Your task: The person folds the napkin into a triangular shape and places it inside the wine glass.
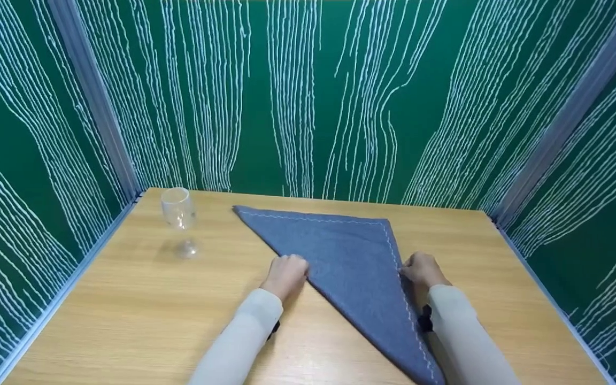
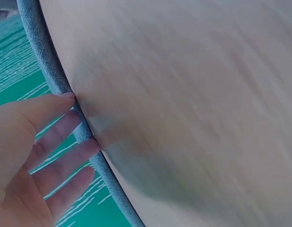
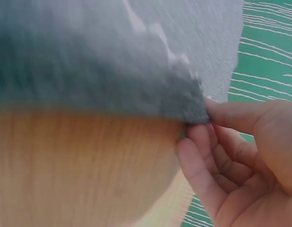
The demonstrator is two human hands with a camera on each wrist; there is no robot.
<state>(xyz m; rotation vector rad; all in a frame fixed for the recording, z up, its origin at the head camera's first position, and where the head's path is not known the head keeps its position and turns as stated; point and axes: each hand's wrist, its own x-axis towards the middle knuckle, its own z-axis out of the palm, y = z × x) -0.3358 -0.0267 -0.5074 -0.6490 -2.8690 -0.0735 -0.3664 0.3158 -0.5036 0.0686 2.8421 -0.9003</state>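
A blue-grey cloth napkin, stitched in white near its edges, lies folded into a triangle on the wooden table. My left hand is at its long folded edge. In the left wrist view, the thumb and fingertips of that hand meet the fold. On the other side, my right hand pinches the stitched edge. The right wrist view shows the thumb and index finger of this hand gripping the cloth's border, which stands slightly raised above the wood.
Upright at the back left of the table stands a clear stemmed glass, apart from the cloth. Green panels with white wavy lines rise behind and at both sides, joined by grey corner posts.
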